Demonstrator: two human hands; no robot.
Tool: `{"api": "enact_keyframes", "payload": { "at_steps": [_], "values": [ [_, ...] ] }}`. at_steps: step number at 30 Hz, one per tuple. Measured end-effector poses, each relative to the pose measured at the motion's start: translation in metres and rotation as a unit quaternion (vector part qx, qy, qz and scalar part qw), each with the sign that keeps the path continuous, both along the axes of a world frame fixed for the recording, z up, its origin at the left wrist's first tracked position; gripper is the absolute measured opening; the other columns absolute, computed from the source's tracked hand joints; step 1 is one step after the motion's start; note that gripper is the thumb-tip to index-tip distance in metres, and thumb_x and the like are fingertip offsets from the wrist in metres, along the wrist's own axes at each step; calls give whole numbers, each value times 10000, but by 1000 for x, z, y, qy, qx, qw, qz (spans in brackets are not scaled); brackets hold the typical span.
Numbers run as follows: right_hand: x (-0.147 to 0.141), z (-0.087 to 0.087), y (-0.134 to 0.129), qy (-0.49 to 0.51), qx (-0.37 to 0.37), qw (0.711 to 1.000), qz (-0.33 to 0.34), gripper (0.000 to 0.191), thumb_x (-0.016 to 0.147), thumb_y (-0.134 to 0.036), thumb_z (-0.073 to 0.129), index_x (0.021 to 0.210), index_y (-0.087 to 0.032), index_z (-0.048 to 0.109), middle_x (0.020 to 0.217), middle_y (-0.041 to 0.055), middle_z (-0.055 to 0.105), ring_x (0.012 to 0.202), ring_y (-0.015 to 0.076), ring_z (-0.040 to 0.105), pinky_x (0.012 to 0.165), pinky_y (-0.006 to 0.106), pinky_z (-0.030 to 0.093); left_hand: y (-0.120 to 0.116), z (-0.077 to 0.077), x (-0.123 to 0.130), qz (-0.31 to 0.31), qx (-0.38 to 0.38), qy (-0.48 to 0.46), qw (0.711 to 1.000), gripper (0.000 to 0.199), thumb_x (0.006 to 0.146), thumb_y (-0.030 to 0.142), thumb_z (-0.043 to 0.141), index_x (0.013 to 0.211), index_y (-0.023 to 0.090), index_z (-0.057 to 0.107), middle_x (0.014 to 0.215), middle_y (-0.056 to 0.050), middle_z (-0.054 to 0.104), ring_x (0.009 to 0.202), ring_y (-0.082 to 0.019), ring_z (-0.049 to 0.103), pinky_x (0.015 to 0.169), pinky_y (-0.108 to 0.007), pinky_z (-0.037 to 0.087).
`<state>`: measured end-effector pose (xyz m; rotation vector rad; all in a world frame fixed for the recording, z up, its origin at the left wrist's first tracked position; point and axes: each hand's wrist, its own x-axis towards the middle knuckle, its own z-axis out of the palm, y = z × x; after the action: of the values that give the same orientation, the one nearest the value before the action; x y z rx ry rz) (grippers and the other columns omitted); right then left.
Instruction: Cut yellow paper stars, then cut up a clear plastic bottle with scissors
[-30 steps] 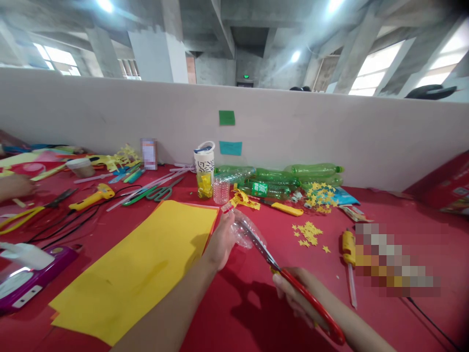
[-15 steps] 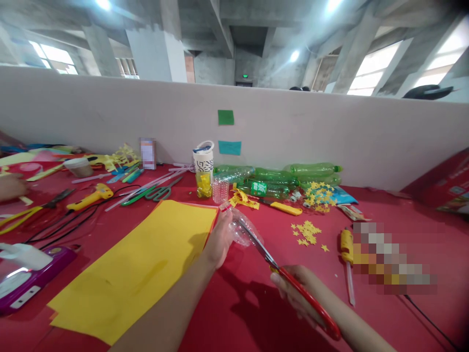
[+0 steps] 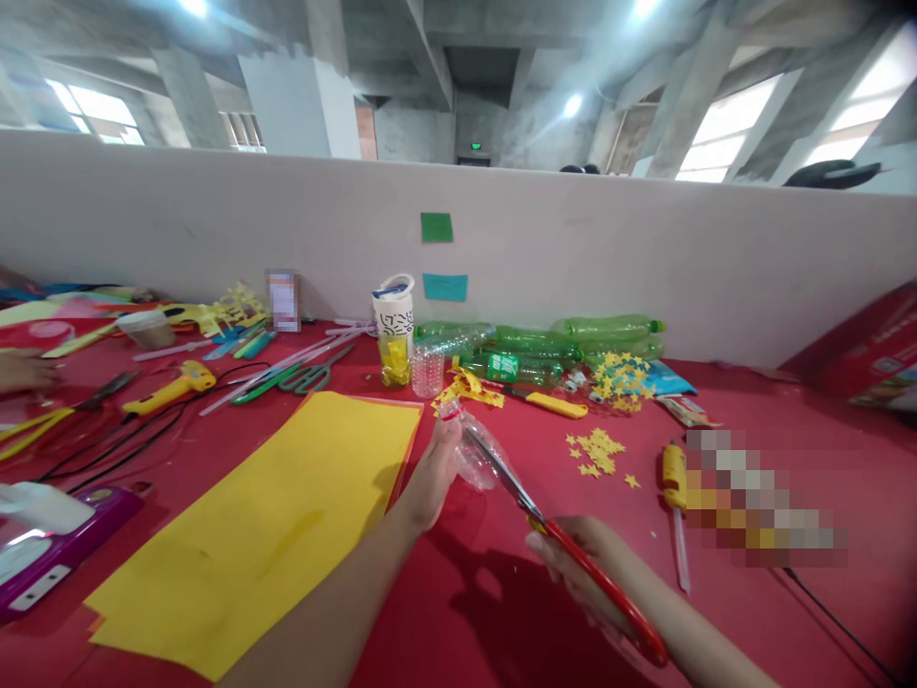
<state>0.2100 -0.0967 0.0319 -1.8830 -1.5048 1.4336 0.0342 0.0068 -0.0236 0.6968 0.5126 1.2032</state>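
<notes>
My left hand grips the neck end of a clear plastic bottle top, its fingers closed just below the red ring at the mouth. In my right hand are red-handled scissors. Their blades point up and left and lie against the clear plastic; whether they are inside or outside the wall I cannot tell. To the left of my hands lies a stack of yellow sheets. Small yellow stars are scattered to the right of the bottle piece.
Green bottles lie by the white partition, near a patterned cup, a clear textured cup and a yellow utility knife. A glue gun lies right; a purple power strip left. Another person's hand shows far left.
My left hand and the clear bottle piece have shifted slightly down and right, turning a little. The scissors stay against the plastic. The whole view has moved slightly.
</notes>
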Motion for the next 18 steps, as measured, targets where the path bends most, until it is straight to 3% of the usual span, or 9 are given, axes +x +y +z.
{"api": "enact_keyframes", "payload": {
  "at_steps": [7,13,18],
  "values": [
    [6,-6,1,60,10,997,36,510,800,-685,499,658,-197,456,407,-102,370,286,41,345,288,140,296,0,0,0,-9,-17,0,1000,336,800,403,642,1048,177,637,1048,-87,673,1108,-253,578,950,-358,438],
    [9,-15,0,55,8,998,31,510,820,-680,466,681,-189,475,409,-98,387,296,41,370,294,128,296,0,-5,-1,-19,-12,10,1000,349,799,379,646,1080,172,635,1058,-100,676,1137,-270,561,970,-377,421],
    [8,-12,0,42,-7,999,21,499,826,-664,463,658,-194,471,400,-100,380,279,43,365,284,134,304,-4,-4,3,-10,13,33,999,376,801,382,645,1117,178,623,1091,-94,672,1179,-257,535,1034,-392,368]
  ]
}}
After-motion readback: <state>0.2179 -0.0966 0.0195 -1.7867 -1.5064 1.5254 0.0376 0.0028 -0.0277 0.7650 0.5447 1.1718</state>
